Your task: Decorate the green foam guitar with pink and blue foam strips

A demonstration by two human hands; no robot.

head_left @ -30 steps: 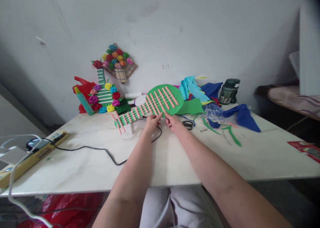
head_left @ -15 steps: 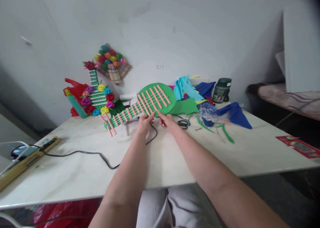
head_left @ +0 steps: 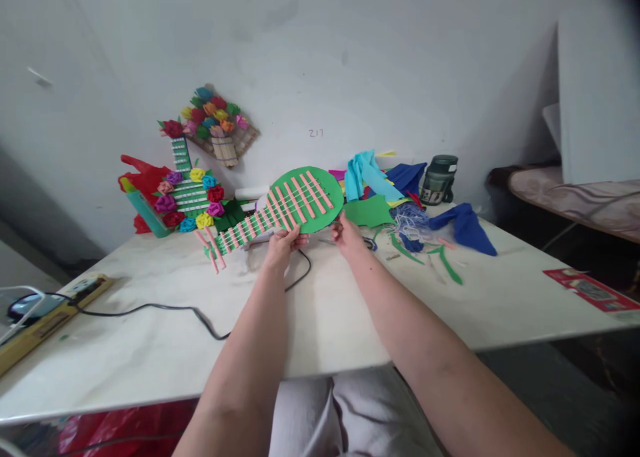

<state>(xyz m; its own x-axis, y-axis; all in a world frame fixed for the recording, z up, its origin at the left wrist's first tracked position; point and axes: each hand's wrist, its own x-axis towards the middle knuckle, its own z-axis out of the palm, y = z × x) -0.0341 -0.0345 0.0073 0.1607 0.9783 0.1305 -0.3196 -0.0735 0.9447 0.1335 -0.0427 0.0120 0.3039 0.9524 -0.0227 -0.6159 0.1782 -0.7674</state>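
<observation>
A green paper lute (head_left: 316, 218) with pink bars and pale strings is held tilted above the table, its neck pointing left. My left hand (head_left: 286, 245) is closed on the lower edge of its body, thumb in front. At the body's lower right edge, my right hand (head_left: 347, 235) has its fingers curled, and the thumb meets the rim; fingers behind are partly hidden. Close behind my right hand lie a green sheet (head_left: 369, 211) and scissors (head_left: 370, 243), mostly covered by the wrist.
A flower-trimmed green instrument (head_left: 190, 193) leans at the back left beside a glue bottle (head_left: 147, 210). Blue string (head_left: 411, 218), crepe paper (head_left: 365, 175) and a dark bottle (head_left: 440, 180) are at the right. A black cable (head_left: 165, 305) crosses the table (head_left: 340, 323) from a power strip (head_left: 55, 323).
My right hand has slid right along the lute's lower edge to its right side. My left hand keeps its hold. The whole view has shifted slightly.
</observation>
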